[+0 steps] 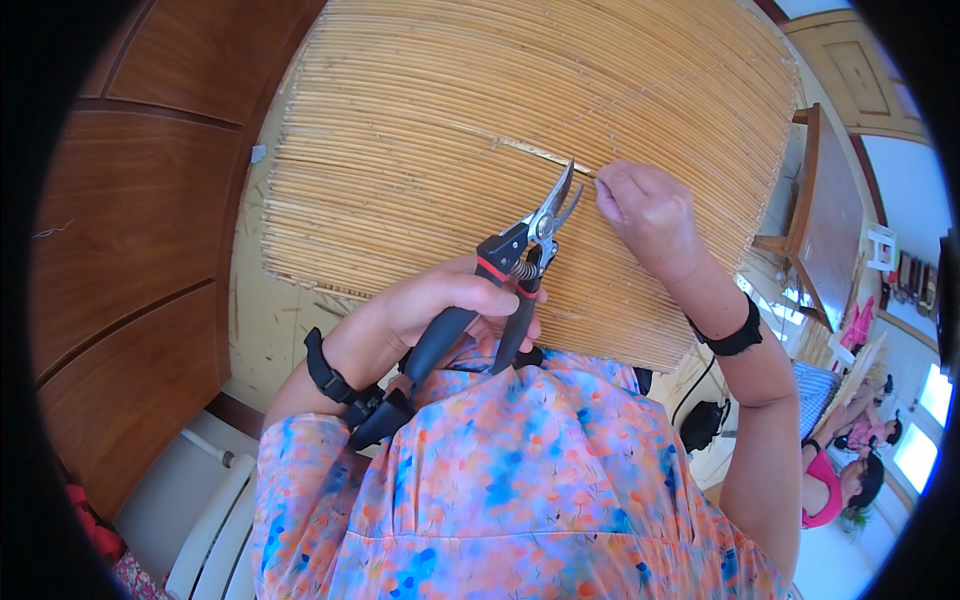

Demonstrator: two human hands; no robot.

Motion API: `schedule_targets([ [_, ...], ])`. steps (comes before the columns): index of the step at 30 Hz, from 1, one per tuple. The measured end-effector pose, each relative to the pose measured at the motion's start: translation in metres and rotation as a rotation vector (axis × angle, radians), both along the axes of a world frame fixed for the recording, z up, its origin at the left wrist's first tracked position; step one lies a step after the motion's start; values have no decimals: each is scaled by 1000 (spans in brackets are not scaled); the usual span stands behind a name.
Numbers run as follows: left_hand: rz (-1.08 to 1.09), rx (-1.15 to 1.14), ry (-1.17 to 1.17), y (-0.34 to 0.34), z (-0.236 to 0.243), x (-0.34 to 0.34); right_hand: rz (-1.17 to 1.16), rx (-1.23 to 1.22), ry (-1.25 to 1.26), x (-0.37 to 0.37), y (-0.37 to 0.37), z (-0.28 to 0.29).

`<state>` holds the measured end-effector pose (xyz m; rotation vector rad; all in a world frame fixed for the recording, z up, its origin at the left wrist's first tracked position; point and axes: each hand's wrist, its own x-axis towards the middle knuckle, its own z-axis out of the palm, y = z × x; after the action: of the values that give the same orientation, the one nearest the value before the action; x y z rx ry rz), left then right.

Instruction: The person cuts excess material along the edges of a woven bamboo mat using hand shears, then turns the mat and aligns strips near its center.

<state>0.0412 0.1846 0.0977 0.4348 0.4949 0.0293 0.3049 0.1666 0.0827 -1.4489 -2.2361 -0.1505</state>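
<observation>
My left hand [440, 295] is wrapped around the handles of a pair of pruning shears [508, 255] with dark grips and red bands. The blades point up and away from me and stand a little apart. A pale split reed strip [530, 150] lies over a large mat of woven reeds [400, 160]. Just right of the blade tips, my right hand [650, 212] has its fingers pinched together at the strip's right end. The blade tip overlaps the strip in view; whether they touch, I cannot tell.
Brown wooden panels [140, 200] rise at the left. A white slatted seat [215, 530] is at the lower left. Loose reed scraps lie on the floor around the mat. A wooden table [825, 215] stands at the right, with other people [840, 485] farther off at the lower right.
</observation>
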Motion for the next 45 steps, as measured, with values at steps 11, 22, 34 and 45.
schedule_targets([
  [11,-28,-19,45,7,-6,8,29,13,26,0,3,-2],
  [22,-24,-95,172,7,19,17,25,12,32,0,0,0],
  [34,27,-35,175,2,24,20,18,-1,-5,-2,1,-1],
  [45,-35,-251,163,23,41,24,8,-42,1,-1,3,3],
])
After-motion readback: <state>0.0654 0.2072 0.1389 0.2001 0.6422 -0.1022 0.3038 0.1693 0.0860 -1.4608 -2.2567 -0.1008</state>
